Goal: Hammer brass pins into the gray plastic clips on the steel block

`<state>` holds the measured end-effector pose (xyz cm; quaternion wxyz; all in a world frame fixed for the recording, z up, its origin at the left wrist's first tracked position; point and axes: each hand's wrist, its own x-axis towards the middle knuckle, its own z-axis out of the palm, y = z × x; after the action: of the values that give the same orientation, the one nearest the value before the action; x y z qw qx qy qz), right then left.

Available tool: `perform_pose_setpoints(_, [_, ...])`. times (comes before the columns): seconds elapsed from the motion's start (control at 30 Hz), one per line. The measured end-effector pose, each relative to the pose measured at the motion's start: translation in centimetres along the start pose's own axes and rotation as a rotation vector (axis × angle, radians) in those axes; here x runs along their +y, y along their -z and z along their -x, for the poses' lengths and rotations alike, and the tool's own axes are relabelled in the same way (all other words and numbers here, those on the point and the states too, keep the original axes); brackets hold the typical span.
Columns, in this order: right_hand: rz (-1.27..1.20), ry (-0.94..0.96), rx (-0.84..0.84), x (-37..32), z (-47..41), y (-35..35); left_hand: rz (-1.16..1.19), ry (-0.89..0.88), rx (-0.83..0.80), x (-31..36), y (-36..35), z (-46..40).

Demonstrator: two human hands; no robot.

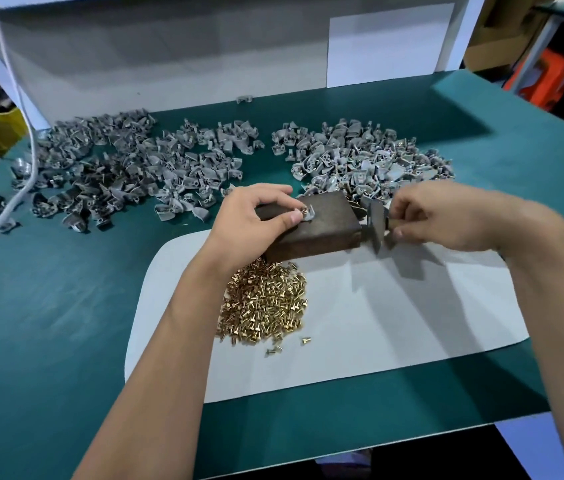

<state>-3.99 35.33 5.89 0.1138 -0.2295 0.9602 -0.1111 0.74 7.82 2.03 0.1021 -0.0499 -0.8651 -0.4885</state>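
A: Hand positions?
B: Left hand point(256, 216) pinches a clip point(306, 213) with pin on the block point(315, 226), mid-worktop. Right hand point(447, 216) grips the hammer point(376, 225) beside the block.
A: Quantities?
B: One pin heap point(266, 306) near; two clip heaps point(128, 168) far.

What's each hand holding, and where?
Left hand pinches a gray plastic clip at its edge on the steel block. Right hand grips the hammer just behind its head.

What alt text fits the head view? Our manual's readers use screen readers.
A left hand pinches a gray clip and brass pin on a steel block while the right hand grips a hammer beside it. Piles of clips and brass pins surround them.
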Motion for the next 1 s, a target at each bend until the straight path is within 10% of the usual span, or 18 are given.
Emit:
perform_pose_setpoints(0.23, [-0.36,0.064,0.325,-3.1,-0.2,1.1,0.07,0.064,0.031,0.0,-0.1,0.1])
perform_pose_setpoints(0.6, [-0.25,0.263,0.627,-6.8,-1.0,0.3,0.076,0.084,0.026,0.2,-0.2,0.0])
perform_pose_setpoints(0.8, [0.038,0.106,0.311,-6.9,-1.2,-0.4,0.088,0.079,0.034,0.5,-0.3,0.1])
perform_pose_setpoints(1.0, [-0.073,0.149,0.591,-7.6,-1.1,-0.4,0.083,0.102,0.035,0.6,-0.2,0.1])
